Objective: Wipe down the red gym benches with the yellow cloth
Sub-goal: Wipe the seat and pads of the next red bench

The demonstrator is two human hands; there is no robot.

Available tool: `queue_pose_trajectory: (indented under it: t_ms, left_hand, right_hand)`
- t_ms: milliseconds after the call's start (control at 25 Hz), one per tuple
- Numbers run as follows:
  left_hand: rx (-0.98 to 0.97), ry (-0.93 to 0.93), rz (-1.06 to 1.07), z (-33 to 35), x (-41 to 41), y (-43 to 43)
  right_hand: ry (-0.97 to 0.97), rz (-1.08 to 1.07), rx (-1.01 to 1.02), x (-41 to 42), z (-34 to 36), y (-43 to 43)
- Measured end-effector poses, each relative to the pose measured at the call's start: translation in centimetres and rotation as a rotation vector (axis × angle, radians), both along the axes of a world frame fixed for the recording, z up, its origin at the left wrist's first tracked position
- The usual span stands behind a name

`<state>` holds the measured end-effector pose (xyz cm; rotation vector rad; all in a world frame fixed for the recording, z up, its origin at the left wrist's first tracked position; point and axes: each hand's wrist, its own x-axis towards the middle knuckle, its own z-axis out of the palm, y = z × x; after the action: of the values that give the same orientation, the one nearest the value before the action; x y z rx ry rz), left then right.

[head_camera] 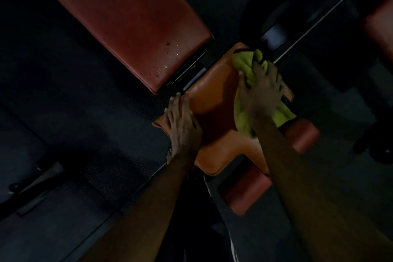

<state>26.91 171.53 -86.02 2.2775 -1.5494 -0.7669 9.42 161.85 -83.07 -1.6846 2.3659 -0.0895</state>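
The right hand (262,89) has its fingers curled round a bunched-up yellow cloth (244,66) and is pressing it onto the seat pad (212,100) of the red bench (221,147), over on the pad's 2 o'clock side. Some cloth sticks out past the fingertips toward 12, and more spills out on both sides of the wrist, toward 5 and 7. The left hand (182,121) is laid flat, palm down, fingers straight and close together on the same pad's 9 o'clock edge. It's gripping nothing, and its fingertips reach up near the corner closest to the back pad (131,19). That back pad runs off toward 11 o'clock and gets cut off by the top of the frame. There's a scatter of shiny droplets (168,64) near its lower end. Down at 5 o'clock from the seat, two red roller pads (246,193) poke out, partly covered by the right forearm. Another red pad (380,25) is sliced off by the frame edge at 2 o'clock, and a pale bar (308,25) runs diagonally at 1 o'clock. The lighting's really dim, so the dark frame parts and the floor (74,102) mostly blur together. It's too dark and soft to read any label.
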Motion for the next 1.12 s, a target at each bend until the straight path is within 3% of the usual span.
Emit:
queue_pose_trajectory:
  t_ms: [120,280,440,720,880,1000,1120]
  left_hand:
    - [-0.03,0.095,-0.227,0.6,-0.7,-5.3]
    - [-0.036,-0.079,-0.509,-1.9,-1.6,-7.9]
    - [-0.076,-0.122,-0.505,-2.3,-1.4,-7.7]
    - [0.02,-0.047,-0.461,-1.3,-1.4,-7.7]
    - [0.038,-0.052,-0.463,-1.3,-1.6,-7.6]
    - [0.042,-0.059,-0.46,-1.4,-1.4,-7.7]
    - [0.035,-0.066,-0.458,-1.1,-1.7,-7.7]
  right_hand:
    - [-0.026,-0.027,0.008,-0.4,0.1,0.6]
    - [0.026,0.103,0.031,-0.3,-0.5,-4.2]
    - [-0.074,0.239,0.136,-2.2,-1.2,-7.9]
    - [-0.197,-0.19,0.032,-5.7,1.1,2.3]
    - [-0.131,-0.209,0.074,-6.3,-0.4,-1.4]
    - [-0.204,-0.177,0.156,-7.6,-0.9,-3.9]
    - [-0.254,-0.213,0.007,-8.2,0.0,0.5]
